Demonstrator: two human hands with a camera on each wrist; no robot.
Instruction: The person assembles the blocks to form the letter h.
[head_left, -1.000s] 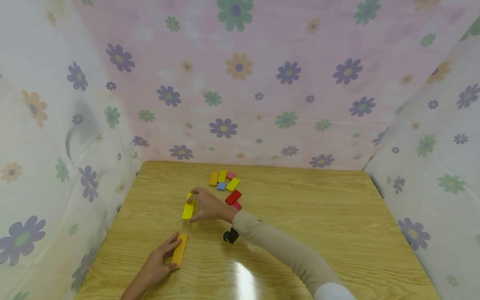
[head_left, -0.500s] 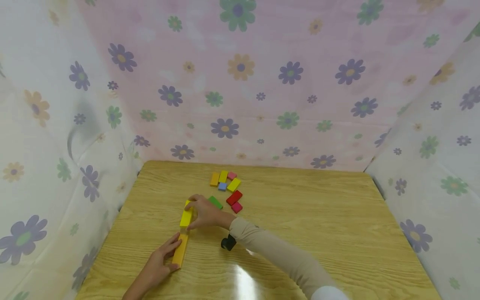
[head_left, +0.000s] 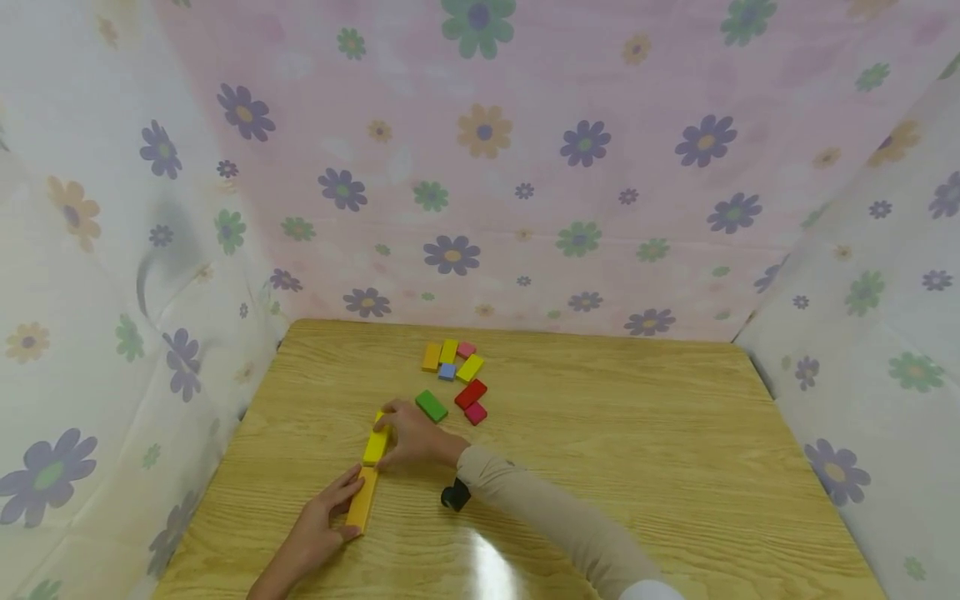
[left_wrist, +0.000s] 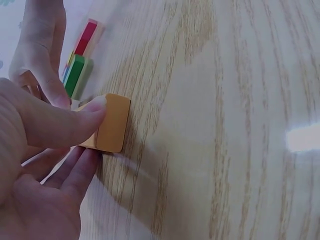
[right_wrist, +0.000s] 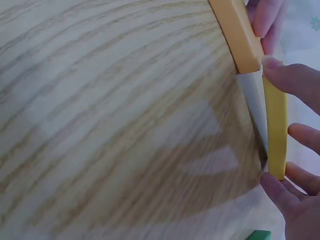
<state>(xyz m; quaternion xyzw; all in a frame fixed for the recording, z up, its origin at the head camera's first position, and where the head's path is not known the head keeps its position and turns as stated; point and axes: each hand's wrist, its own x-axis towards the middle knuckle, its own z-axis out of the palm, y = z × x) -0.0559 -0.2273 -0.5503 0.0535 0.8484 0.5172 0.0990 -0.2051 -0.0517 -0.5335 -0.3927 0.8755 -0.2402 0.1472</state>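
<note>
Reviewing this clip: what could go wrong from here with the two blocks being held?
1. The right thumb sits at the joint, so it might get in the way of the blocks meeting flush.
2. The yellow block in the right hand looks angled to the orange block that the left hand grips; a push could skew either one.
3. The green block lies close beside the right hand and might be knocked.

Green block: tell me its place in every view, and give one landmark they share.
Head: green block left of centre, below mid-height, just beyond the right hand.
Left wrist: green block at upper left.
Right wrist: green block only partly in, at the bottom edge, right of centre.
Shared landmark: the orange block in the left hand.
</note>
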